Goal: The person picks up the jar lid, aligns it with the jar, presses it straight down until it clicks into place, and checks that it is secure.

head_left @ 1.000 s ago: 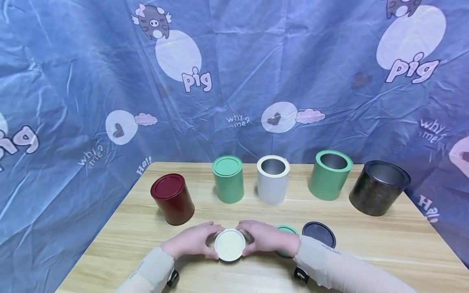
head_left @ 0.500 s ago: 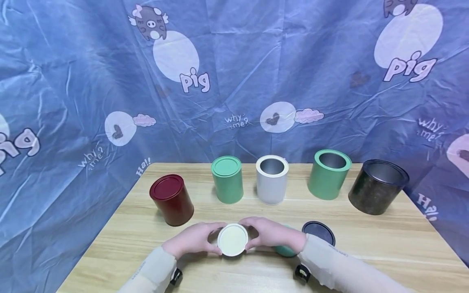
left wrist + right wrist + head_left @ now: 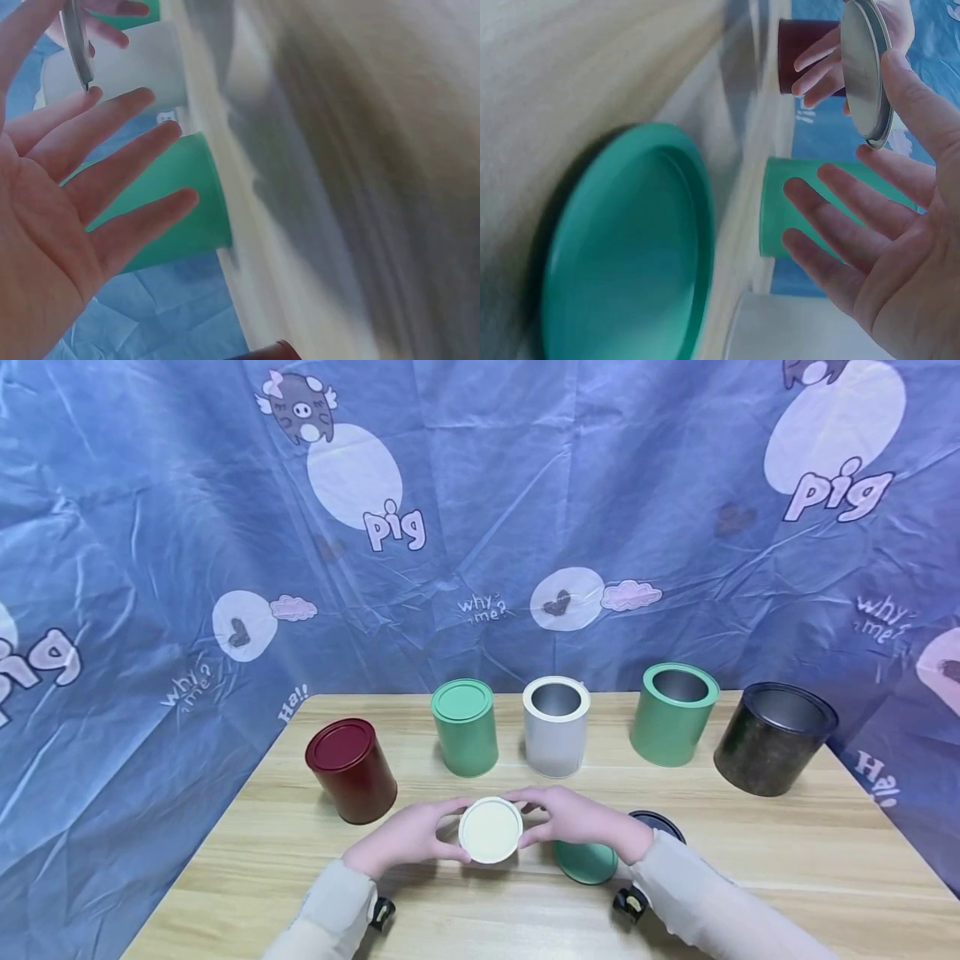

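Observation:
A round white can lid (image 3: 491,831) is held level-ish above the table between both hands. My left hand (image 3: 412,835) pinches its left rim with thumb and forefinger; in the left wrist view the other fingers spread out free beside the thin edge of the lid (image 3: 76,41). On the opposite rim, my right hand (image 3: 573,818) grips with thumb and forefinger, and its remaining fingers extend loosely in the right wrist view. Beyond the hands stands a white can (image 3: 557,731), its top uncovered. Beneath the right forearm lies a green lid (image 3: 587,862), with a black lid (image 3: 660,822) partly hidden behind the arm.
A dark red can (image 3: 352,772) and a green can (image 3: 467,735), both covered, stand on the left and at the back. Farther right are an uncovered green can (image 3: 672,727) and an uncovered black can (image 3: 765,752). A blue printed cloth (image 3: 420,635) hangs behind the wooden table (image 3: 247,860).
Both hands have carried the white lid up and forward, slightly to the right, toward the cans. More of the green lid shows, while the right arm covers more of the black lid.

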A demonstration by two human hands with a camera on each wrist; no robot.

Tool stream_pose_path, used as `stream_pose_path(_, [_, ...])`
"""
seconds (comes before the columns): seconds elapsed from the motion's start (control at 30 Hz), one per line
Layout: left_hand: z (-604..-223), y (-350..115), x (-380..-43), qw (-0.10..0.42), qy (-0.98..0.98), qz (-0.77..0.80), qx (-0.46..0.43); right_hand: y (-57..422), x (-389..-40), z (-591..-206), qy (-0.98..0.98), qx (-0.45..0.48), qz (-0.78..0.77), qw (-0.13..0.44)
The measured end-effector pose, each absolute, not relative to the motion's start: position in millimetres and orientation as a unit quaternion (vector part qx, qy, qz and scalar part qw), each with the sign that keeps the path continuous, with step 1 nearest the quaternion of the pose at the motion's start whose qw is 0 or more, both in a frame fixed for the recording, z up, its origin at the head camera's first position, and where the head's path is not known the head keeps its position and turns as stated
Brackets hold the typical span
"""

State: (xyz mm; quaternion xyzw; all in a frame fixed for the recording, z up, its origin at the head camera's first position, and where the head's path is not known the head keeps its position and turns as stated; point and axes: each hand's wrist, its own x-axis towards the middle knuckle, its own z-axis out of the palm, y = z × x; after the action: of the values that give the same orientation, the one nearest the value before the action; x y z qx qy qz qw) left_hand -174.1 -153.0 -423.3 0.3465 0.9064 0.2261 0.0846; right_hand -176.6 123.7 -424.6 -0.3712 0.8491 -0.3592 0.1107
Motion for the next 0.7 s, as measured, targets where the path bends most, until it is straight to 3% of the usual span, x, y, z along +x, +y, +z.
stream_pose_path(0.4, [-411.9,-145.0,-176.0,0.095,0.887,0.325,0.313,139.2,-176.3,-412.5,0.839,-0.365,-0.396,0.076])
stream_pose_path(0.7, [-402.8,-132.8,-183.2,0.073,0.86,0.389,0.323,152.4,-177.6,-401.9,0.847,-0.332,-0.413,0.048])
